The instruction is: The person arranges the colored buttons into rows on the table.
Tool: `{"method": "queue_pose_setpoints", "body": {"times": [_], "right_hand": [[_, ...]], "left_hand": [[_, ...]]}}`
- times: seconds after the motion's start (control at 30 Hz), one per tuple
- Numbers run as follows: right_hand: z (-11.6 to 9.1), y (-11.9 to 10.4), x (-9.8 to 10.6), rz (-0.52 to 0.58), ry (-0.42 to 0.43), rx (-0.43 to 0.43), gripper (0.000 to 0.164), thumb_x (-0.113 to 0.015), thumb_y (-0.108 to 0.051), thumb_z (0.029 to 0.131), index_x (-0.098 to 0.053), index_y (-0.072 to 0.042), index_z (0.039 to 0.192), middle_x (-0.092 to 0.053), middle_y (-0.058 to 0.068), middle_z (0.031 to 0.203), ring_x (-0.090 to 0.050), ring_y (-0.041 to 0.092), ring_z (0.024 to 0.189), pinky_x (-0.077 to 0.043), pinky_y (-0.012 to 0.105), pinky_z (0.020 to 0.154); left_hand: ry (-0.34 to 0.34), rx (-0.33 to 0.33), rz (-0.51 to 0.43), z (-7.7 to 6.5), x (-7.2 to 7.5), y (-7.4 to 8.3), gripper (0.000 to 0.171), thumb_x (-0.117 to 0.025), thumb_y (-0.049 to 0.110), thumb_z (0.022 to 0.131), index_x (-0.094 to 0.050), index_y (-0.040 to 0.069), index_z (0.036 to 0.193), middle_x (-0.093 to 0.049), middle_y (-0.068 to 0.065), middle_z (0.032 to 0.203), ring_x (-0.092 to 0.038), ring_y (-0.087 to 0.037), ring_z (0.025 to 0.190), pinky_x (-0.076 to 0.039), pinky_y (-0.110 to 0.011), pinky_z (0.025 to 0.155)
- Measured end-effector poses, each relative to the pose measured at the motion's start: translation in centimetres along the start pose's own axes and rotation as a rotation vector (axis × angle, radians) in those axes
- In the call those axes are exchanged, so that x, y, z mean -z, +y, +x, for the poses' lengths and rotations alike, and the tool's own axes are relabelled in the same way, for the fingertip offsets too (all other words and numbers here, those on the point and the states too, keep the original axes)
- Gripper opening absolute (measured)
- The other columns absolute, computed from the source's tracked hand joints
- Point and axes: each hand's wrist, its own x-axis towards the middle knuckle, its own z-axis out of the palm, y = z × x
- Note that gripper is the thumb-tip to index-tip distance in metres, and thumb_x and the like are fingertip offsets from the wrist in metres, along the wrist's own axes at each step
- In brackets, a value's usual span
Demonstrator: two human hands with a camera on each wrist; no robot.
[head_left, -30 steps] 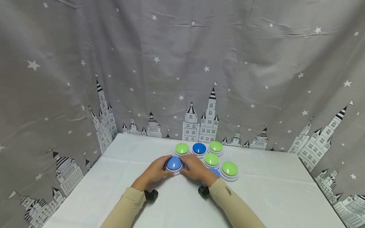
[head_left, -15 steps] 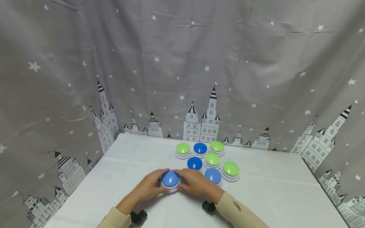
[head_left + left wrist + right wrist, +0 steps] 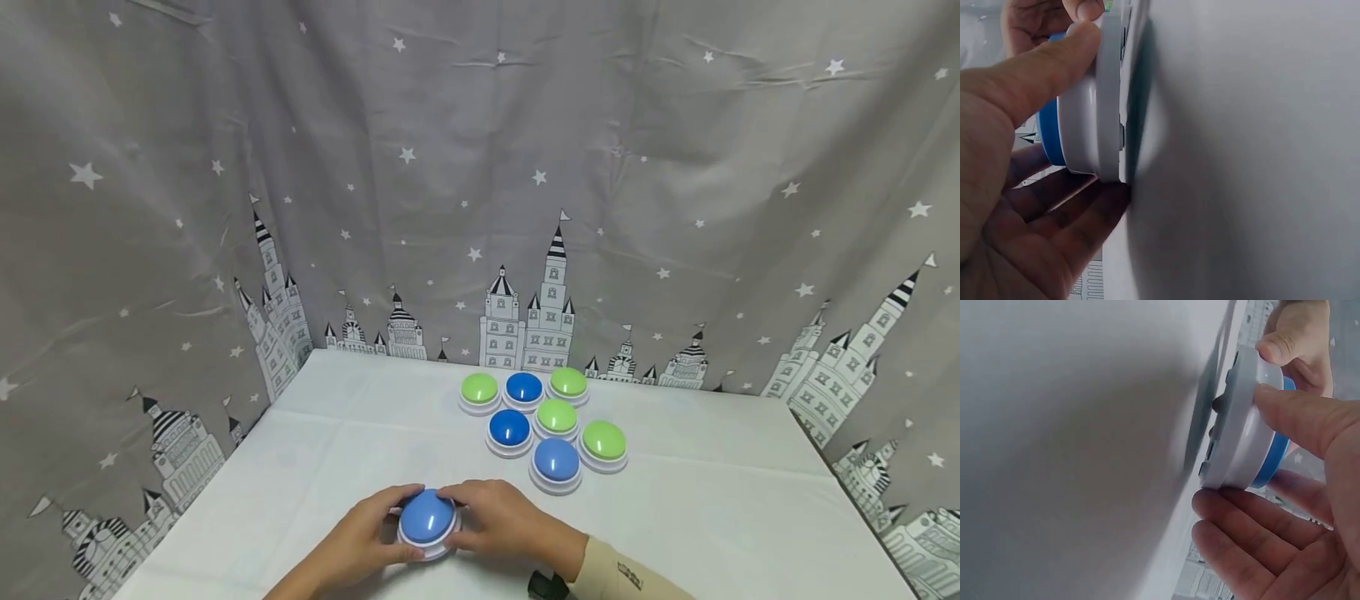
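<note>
A light-blue dome push button (image 3: 427, 517) with a white round base is gripped from both sides near the front of the table. My left hand (image 3: 358, 537) holds its left side, thumb on the white base and fingers round the far edge. On the opposite side my right hand (image 3: 504, 523) grips it in the same manner. Both wrist views show the button (image 3: 1079, 106) lifted slightly, its underside apart from the white cloth and a shadow beneath. In the right wrist view, small feet show under the base (image 3: 1235, 425).
Several other push buttons stand grouped toward the back: green ones such as the near-right green button (image 3: 603, 440), dark-blue ones such as the dark-blue button (image 3: 509, 427), and a light-blue button (image 3: 557, 460). A grey curtain (image 3: 450, 125) with castles hangs behind the white table (image 3: 712, 517).
Both hands have carried the light-blue button from beside the group toward the front and slightly left. The other buttons have stayed in place, and those that the right arm covered now show.
</note>
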Motion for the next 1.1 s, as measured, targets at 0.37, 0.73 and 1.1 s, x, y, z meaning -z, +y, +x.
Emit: {"method": "queue_pose_setpoints", "body": {"times": [0.37, 0.73, 1.1], "right_hand": [[-0.8, -1.4, -1.0, -0.022, 0.007, 0.062, 0.056, -0.074, -0.047, 0.087, -0.059, -0.019, 0.133, -0.064, -0.012, 0.123, -0.056, -0.005, 0.110, -0.048, 0.020, 0.092], [-1.2, -1.5, -1.3, 0.038, -0.047, 0.011, 0.054, -0.074, -0.045, 0.087, -0.058, -0.024, 0.134, -0.062, -0.015, 0.125, -0.056, -0.005, 0.111, -0.048, 0.023, 0.094], [-1.4, -1.3, -1.6, 0.015, 0.003, 0.060, 0.053, -0.077, -0.042, 0.086, -0.056, -0.022, 0.131, -0.061, -0.015, 0.117, -0.054, -0.006, 0.103, -0.047, 0.018, 0.089]], "left_hand": [[0.009, -0.080, 0.056, -1.9, -0.3, -0.2, 0.078, -0.078, 0.055, 0.076, -0.053, 0.014, 0.137, -0.059, 0.006, 0.129, -0.059, -0.006, 0.107, -0.049, -0.032, 0.095], [-0.040, -0.029, 0.017, -2.0, -0.5, -0.2, 0.079, -0.081, 0.056, 0.072, -0.054, 0.017, 0.135, -0.060, 0.009, 0.126, -0.056, -0.006, 0.109, -0.047, -0.030, 0.098], [-0.068, 0.026, 0.043, -1.8, -0.6, 0.2, 0.080, -0.082, 0.055, 0.072, -0.052, 0.017, 0.135, -0.057, 0.007, 0.127, -0.055, -0.008, 0.111, -0.047, -0.034, 0.099]]}}
